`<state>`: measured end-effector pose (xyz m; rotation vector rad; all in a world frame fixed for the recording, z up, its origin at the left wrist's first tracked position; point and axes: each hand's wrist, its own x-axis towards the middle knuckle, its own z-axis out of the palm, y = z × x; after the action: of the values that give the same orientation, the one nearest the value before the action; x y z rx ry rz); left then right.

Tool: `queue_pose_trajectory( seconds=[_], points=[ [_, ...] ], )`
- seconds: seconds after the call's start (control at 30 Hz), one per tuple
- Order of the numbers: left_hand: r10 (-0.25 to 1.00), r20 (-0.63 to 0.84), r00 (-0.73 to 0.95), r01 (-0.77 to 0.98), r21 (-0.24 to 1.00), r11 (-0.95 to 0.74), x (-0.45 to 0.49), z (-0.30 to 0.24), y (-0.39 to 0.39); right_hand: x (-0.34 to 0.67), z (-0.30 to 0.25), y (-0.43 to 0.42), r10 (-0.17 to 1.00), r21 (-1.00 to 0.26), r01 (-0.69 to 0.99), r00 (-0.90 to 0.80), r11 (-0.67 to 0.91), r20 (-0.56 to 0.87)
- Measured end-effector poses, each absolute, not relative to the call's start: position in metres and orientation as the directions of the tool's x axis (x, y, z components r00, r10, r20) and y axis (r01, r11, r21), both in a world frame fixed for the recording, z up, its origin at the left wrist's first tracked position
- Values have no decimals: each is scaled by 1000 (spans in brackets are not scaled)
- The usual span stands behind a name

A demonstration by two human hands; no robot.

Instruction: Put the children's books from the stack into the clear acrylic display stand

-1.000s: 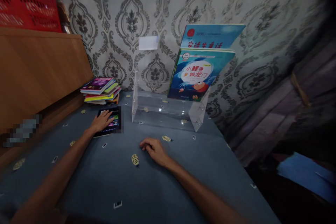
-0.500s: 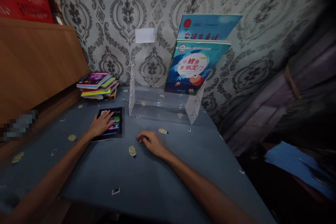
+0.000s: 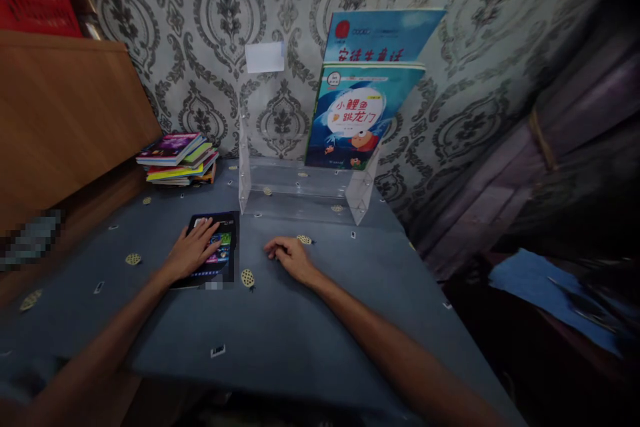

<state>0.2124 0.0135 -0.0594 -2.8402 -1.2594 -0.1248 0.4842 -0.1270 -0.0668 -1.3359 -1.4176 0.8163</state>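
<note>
Left hand (image 3: 193, 250) lies spread flat on a dark book (image 3: 216, 250); right hand (image 3: 290, 258) rests, seemingly loosely curled, on the desk (image 3: 280, 340).

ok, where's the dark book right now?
Head view, left of centre: the dark book lies flat on the blue table under the left hand, nearer the camera than the book stack and front-left of the clear stand.

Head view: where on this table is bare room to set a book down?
Bare cloth between the forearms, and right of the right hand. The stand has its left half free. Crowded back-left: book stack and the book under the left hand.
</note>
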Motion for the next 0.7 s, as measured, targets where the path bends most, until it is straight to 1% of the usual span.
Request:
queue_pose_trajectory(
  seconds=[0.1,0.27,0.43,0.6,0.7],
  points=[
    [720,86,688,723,-1,-691,214,-60,-1,502,-72,-127,961,-951,264,176,161,211],
    [677,129,725,682,6,-731,223,-63,-25,545,-76,-139,920,-954,257,314,156,235],
    [616,134,776,619,25,-785,246,-65,-49,591,-76,-162,858,-954,262,447,144,252],
    [541,192,819,540,61,-839,279,-70,-70,625,-77,-176,788,-953,279,558,119,262],
    [488,218,845,477,106,-873,307,-71,-85,632,-77,-177,756,-947,304,596,103,273]
  ],
)
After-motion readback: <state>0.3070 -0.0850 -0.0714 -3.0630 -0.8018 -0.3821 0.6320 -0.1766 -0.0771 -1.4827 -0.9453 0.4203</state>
